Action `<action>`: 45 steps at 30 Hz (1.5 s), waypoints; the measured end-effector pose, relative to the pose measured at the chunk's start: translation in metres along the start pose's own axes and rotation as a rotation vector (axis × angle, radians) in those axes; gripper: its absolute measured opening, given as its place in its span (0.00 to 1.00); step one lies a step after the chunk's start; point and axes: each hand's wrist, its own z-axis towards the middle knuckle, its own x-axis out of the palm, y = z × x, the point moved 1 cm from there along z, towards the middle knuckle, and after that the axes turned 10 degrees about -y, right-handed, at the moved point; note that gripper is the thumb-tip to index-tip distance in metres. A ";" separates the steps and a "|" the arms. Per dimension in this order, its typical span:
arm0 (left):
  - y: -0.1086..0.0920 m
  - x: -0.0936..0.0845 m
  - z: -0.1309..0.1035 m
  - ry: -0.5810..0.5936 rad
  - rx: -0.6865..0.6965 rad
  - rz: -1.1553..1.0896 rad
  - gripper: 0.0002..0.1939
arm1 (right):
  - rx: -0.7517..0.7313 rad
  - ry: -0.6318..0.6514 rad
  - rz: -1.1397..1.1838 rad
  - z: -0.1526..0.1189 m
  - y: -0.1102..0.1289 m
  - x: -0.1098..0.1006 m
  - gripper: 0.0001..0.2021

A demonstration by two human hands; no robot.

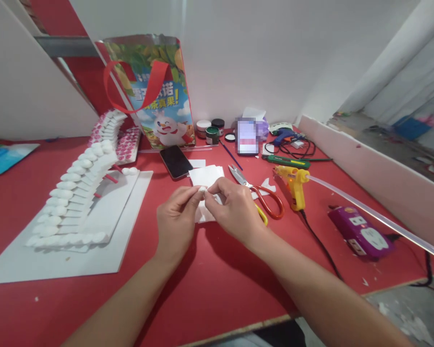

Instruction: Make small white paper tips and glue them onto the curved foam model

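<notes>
My left hand (176, 217) and my right hand (235, 208) meet above the red table, fingertips closed together on a small white piece (203, 189). Its kind cannot be made out, as the fingers cover most of it. Beneath and behind the hands lie white paper sheets (206, 174). Scissors (241, 177) with red and yellow handles rest just right of my right hand. To the left, a curved, stepped model of white oval pieces (68, 193) stands on a white board (130, 231).
A yellow glue gun (295, 185) with a long clear glue stick stands right, near a purple power strip (361, 231). A green cutter (287, 161), phone (176, 162), paint jars (212, 135) and a printed bag (162, 106) are at the back. A low wall (368, 164) borders the right.
</notes>
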 end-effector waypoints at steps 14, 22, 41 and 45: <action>-0.003 -0.006 0.008 0.145 0.326 0.103 0.09 | 0.027 0.144 0.170 0.006 -0.002 -0.012 0.08; -0.005 -0.010 0.011 0.180 0.205 0.100 0.08 | 0.030 0.234 0.255 0.010 -0.008 -0.011 0.08; 0.002 -0.006 0.008 0.118 -0.047 0.022 0.11 | 0.120 0.196 0.287 0.012 -0.011 -0.006 0.15; -0.004 -0.006 0.005 0.075 0.200 0.139 0.09 | 0.111 0.172 0.327 0.007 -0.006 -0.004 0.16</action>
